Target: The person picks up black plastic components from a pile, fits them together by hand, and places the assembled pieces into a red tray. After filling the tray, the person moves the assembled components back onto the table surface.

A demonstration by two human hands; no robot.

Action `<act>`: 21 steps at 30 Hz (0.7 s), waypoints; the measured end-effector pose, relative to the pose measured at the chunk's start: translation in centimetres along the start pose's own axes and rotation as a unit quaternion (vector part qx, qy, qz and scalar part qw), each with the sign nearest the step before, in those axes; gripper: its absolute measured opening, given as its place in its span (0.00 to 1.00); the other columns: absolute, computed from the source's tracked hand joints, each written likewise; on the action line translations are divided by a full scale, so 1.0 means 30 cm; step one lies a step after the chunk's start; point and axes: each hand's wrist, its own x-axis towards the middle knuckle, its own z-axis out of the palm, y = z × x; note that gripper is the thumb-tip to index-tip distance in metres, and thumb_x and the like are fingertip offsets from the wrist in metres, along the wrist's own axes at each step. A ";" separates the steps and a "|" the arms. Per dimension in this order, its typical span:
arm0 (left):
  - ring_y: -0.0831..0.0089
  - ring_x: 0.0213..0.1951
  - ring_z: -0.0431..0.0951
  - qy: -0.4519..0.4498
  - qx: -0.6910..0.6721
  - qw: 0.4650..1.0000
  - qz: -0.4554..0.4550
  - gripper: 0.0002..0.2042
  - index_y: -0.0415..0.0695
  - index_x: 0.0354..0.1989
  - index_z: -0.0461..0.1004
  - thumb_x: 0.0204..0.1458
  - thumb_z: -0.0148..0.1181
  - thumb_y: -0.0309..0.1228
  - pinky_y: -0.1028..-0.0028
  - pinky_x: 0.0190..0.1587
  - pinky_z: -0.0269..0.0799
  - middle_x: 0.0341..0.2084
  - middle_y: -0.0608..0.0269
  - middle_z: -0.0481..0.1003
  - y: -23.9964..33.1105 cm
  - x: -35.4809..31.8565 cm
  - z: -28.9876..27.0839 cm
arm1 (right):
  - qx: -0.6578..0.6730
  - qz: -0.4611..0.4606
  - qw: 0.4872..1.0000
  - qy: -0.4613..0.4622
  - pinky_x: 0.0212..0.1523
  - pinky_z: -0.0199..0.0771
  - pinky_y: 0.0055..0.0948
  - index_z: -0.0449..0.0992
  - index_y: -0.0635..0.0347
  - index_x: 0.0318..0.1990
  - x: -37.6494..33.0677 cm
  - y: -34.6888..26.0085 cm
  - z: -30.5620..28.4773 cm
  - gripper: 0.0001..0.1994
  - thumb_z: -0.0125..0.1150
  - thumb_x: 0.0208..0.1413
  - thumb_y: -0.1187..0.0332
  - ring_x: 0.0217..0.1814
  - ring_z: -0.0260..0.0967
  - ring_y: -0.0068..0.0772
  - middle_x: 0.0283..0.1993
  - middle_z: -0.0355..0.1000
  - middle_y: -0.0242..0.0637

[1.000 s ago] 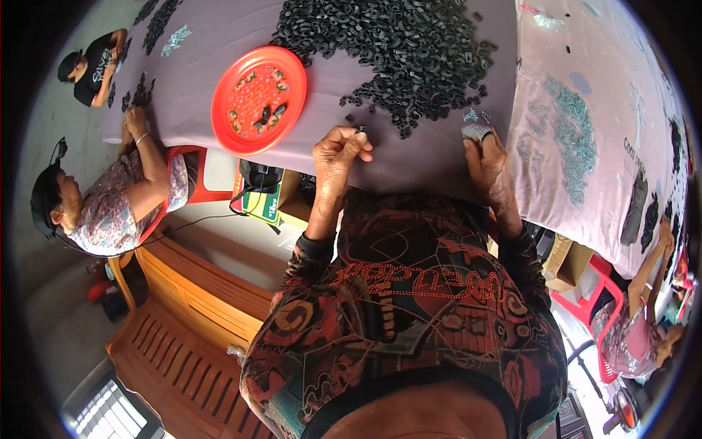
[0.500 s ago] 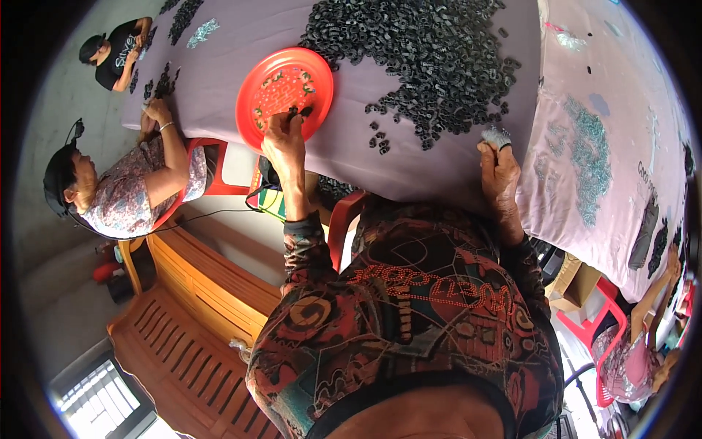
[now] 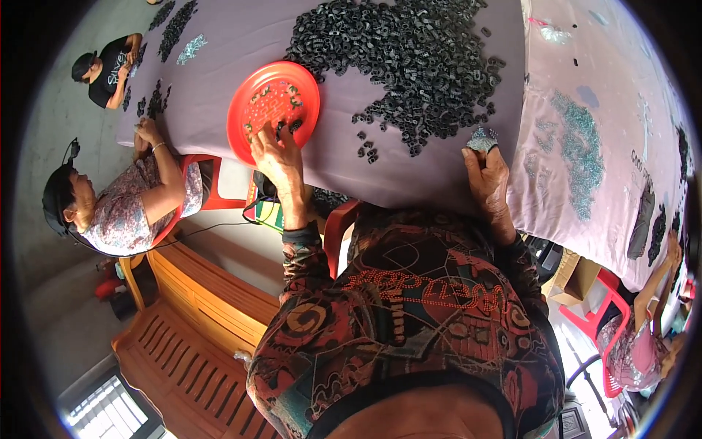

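The left hand [image 3: 278, 162] is positioned over the near part of the red plate [image 3: 272, 74], its fingers pointing away from the body. Two or so black parts [image 3: 295, 126] lie on the plate, directly at the tips of the thumb and forefinger. Whether these fingertips are clamped on a part or only near it cannot be told.

The right hand [image 3: 488, 179] is located at the right side of the purple cloth [image 3: 409, 175], well apart from the plate. Its thumb and fingers are drawn together on a cluster of small silver pieces [image 3: 482, 137], which projects beyond the fingertips.

The main pile [image 3: 402, 66] of black parts lies on the cloth, between and beyond the two hands. A small group [image 3: 368, 148] sits just apart from its near edge. Loose teal pieces [image 3: 581, 157] are spread on the pale cloth [image 3: 548, 197], to the right of the right hand.
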 end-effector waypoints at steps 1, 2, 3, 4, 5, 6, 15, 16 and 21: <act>0.58 0.32 0.71 0.004 -0.022 1.000 0.019 0.09 0.39 0.35 0.71 0.44 0.58 0.27 0.62 0.39 0.66 0.28 0.55 0.72 0.027 -0.006 0.002 | -0.010 -0.002 1.000 -0.003 0.31 0.68 0.35 0.66 0.64 0.30 0.001 -0.001 -0.001 0.09 0.61 0.48 0.70 0.28 0.68 0.43 0.27 0.69 0.43; 0.59 0.32 0.71 -0.004 -0.029 0.999 0.043 0.07 0.40 0.33 0.72 0.45 0.58 0.26 0.63 0.38 0.67 0.26 0.55 0.72 0.053 -0.007 0.009 | -0.002 -0.002 1.000 -0.005 0.30 0.68 0.35 0.66 0.64 0.30 0.002 -0.002 -0.001 0.09 0.61 0.47 0.70 0.28 0.68 0.43 0.27 0.68 0.43; 0.59 0.32 0.72 -0.016 -0.052 0.997 0.053 0.06 0.40 0.32 0.72 0.45 0.58 0.26 0.64 0.38 0.67 0.26 0.56 0.72 0.085 -0.013 0.020 | 0.005 -0.001 1.000 -0.007 0.30 0.67 0.35 0.66 0.64 0.29 0.002 -0.003 -0.001 0.09 0.61 0.47 0.70 0.27 0.68 0.43 0.27 0.68 0.44; 0.59 0.31 0.72 -0.026 -0.075 0.995 0.062 0.06 0.41 0.31 0.72 0.45 0.58 0.26 0.64 0.37 0.67 0.26 0.57 0.73 0.120 -0.023 0.031 | 0.012 0.001 1.000 -0.010 0.29 0.67 0.36 0.66 0.64 0.29 0.003 -0.002 -0.001 0.09 0.61 0.47 0.70 0.27 0.68 0.43 0.27 0.68 0.44; 0.58 0.32 0.72 -0.067 -0.098 0.990 0.074 0.06 0.41 0.32 0.72 0.44 0.58 0.26 0.63 0.37 0.67 0.27 0.55 0.72 0.150 -0.033 0.036 | 0.015 -0.004 1.000 -0.009 0.29 0.67 0.36 0.66 0.64 0.29 0.002 -0.001 0.001 0.09 0.61 0.47 0.70 0.27 0.68 0.44 0.26 0.68 0.44; 0.56 0.32 0.71 -0.107 -0.122 0.983 0.087 0.07 0.41 0.32 0.72 0.44 0.58 0.26 0.62 0.37 0.66 0.27 0.53 0.71 0.182 -0.043 0.043 | 0.017 -0.008 1.000 -0.007 0.28 0.67 0.36 0.65 0.64 0.28 0.002 0.002 0.004 0.10 0.61 0.47 0.71 0.26 0.68 0.44 0.26 0.68 0.44; 0.58 0.31 0.70 -0.153 -0.200 0.961 0.118 0.09 0.41 0.30 0.73 0.41 0.62 0.31 0.64 0.35 0.64 0.26 0.57 0.72 0.373 -0.041 0.137 | 0.013 -0.050 0.999 -0.003 0.25 0.66 0.32 0.62 0.65 0.25 0.004 0.035 0.018 0.12 0.61 0.47 0.71 0.22 0.66 0.39 0.23 0.66 0.43; 0.58 0.32 0.70 -0.154 -0.190 0.960 0.133 0.10 0.42 0.30 0.73 0.40 0.62 0.31 0.64 0.36 0.63 0.27 0.57 0.72 0.381 -0.039 0.148 | 0.000 -0.069 0.998 0.002 0.25 0.66 0.30 0.64 0.66 0.25 0.005 0.034 0.017 0.11 0.61 0.47 0.71 0.22 0.65 0.35 0.22 0.66 0.42; 0.60 0.35 0.68 -0.164 -0.189 0.956 0.152 0.11 0.44 0.32 0.74 0.38 0.63 0.31 0.64 0.39 0.62 0.30 0.60 0.72 0.398 -0.057 0.180 | -0.016 -0.084 0.996 -0.002 0.25 0.66 0.36 0.61 0.65 0.24 0.008 0.023 0.010 0.12 0.62 0.46 0.73 0.23 0.66 0.45 0.23 0.66 0.45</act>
